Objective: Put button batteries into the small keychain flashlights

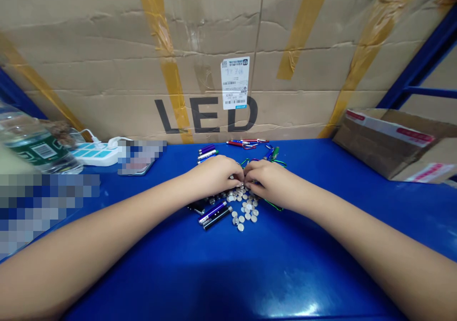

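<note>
My left hand [214, 175] and right hand [269, 183] curled together on the blue tabletop [250, 273], at the button cells [245, 206].
Pen flashlights [214, 215] lie just beside the pile. Working the pile now; can't tell if I'm holding a cell. Needs a fine fingertip pinch.

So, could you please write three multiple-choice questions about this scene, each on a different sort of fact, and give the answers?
1. Where is the pile of button cells?
A. On the power strip
B. On the blue table
C. Inside the water bottle

2. What colour is the word LED on the carton?
A. Black
B. Red
C. White

3. What state are the left hand and right hand in?
A. Gloved
B. Bandaged
C. Bare

1: B, the cells lie on the blue surface.
2: A, the letters stand dark on the cardboard.
3: C, skin shows on both hands.
</note>
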Available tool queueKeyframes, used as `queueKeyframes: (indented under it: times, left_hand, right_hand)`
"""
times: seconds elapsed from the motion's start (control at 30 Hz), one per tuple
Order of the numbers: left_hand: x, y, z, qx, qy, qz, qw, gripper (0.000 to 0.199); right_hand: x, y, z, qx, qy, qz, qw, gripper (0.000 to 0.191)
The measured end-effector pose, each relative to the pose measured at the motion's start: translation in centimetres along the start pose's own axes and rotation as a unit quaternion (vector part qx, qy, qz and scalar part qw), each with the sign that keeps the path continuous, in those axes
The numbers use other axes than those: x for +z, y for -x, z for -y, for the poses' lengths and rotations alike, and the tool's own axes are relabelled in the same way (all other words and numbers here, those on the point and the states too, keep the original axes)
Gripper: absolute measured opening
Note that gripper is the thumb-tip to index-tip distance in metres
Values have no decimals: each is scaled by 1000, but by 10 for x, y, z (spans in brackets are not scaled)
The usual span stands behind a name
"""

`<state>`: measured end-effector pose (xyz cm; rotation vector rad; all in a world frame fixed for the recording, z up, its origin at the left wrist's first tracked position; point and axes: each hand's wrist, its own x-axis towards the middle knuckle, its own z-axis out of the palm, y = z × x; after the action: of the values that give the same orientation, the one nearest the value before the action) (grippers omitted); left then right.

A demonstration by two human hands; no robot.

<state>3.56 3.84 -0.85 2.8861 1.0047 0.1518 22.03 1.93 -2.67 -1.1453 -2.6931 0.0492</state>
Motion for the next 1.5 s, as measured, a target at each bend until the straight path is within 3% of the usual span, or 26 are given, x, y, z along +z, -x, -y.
queueKeyframes:
  times: [0.23,0.5,0.67,0.9,1.07,1.23,1.5]
  left_hand:
    - [1,-7,4,-4,8,-7,1000,19]
    - [-18,-35,-6,-50,-15,129,990,9]
    - [-29,-37,-17,-77,-15,162,984,12]
    - [-16,-34,-7,-31,-29,101,994,9]
    - [-13,-30,-4,5,15,65,998,7]
    - [-13,-29,-4,16,-13,44,999,10]
    - [-9,-29,7,18,42,37,998,17]
  right_hand:
    - [-6,1,1,24,5,-29,999,19]
    - [-14,6,-7,27,-3,-41,999,18]
    - [-17,8,-8,19,-13,-41,999,19]
    - [-17,8,7,-20,-54,-54,997,15]
    - [-9,5,22,-53,-86,-15,995,21]
    - [0,2,25,-50,-69,-15,996,23]
    - [4,-2,23,-28,-59,-12,998,18]
